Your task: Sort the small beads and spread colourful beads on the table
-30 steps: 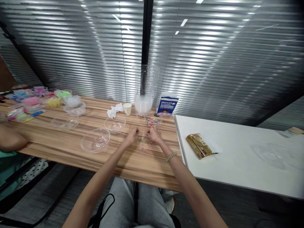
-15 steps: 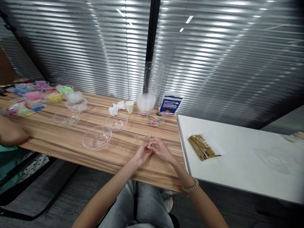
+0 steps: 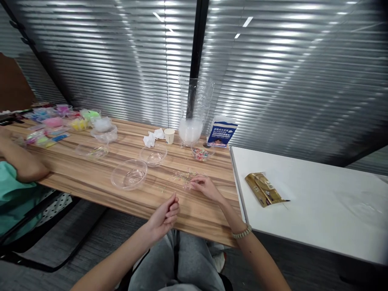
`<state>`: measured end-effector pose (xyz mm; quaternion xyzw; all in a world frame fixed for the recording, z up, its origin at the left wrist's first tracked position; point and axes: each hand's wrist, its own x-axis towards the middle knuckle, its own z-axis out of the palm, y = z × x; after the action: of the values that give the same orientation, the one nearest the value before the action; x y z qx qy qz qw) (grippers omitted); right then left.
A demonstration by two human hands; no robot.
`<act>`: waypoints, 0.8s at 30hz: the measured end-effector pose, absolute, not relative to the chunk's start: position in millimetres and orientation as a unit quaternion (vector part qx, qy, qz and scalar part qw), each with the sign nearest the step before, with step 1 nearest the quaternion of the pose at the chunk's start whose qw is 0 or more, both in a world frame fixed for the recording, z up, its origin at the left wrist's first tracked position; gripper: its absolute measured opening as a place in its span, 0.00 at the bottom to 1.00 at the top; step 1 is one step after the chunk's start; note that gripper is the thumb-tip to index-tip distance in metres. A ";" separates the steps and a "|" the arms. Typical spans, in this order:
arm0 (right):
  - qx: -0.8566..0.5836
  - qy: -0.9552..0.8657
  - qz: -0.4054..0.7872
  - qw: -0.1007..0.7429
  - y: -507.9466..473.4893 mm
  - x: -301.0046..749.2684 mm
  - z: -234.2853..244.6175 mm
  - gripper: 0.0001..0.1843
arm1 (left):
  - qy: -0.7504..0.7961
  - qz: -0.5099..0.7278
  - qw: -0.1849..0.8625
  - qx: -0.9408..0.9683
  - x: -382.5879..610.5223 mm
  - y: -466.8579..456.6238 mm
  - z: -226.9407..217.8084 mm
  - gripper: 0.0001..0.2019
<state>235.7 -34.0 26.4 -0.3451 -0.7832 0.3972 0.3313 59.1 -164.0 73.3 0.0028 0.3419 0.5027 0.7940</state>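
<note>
My left hand (image 3: 165, 216) hovers over the near edge of the wooden table (image 3: 91, 178), fingers pinched together; whatever they hold is too small to make out. My right hand (image 3: 204, 186) rests on the table with its fingertips curled at a scatter of small clear bits (image 3: 183, 177). A beaded bracelet sits on my right wrist. A small clear bowl of coloured beads (image 3: 201, 152) stands just beyond the scatter. Two empty clear bowls (image 3: 129, 174) (image 3: 153, 154) lie to the left of my hands.
A tall clear plastic container (image 3: 194, 111), a paper cup (image 3: 169, 136), crumpled tissue (image 3: 153, 137) and a blue packet (image 3: 221, 132) stand at the back. Colourful packets (image 3: 54, 123) lie far left near another person's arm (image 3: 21, 163). A gold wrapper (image 3: 264, 189) lies on the white table (image 3: 318, 210).
My hands first worked together at the scatter, then drew back toward me. Now they have parted: the left pulled nearer the table edge, the right reached back to the scatter.
</note>
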 end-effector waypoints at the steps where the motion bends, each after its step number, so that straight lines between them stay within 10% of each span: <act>1: -0.351 -0.781 0.390 0.338 -32.0 233.5 22.6 0.09 | 0.330 0.517 0.790 0.005 51.1 -167.9 81.9 0.20; 12: -0.318 -0.826 0.382 0.264 -58.1 269.8 47.3 0.11 | 0.397 0.655 0.642 0.041 -0.3 -149.7 136.4 0.20; 24: -0.347 -0.828 0.372 0.237 -151.1 347.4 2.9 0.12 | 0.390 0.371 0.843 0.012 97.3 -174.5 50.2 0.20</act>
<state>347.4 -151.1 2.9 -0.3469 -0.8277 0.3718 0.2375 97.3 -174.5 50.2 0.0125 0.3900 0.3705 0.8429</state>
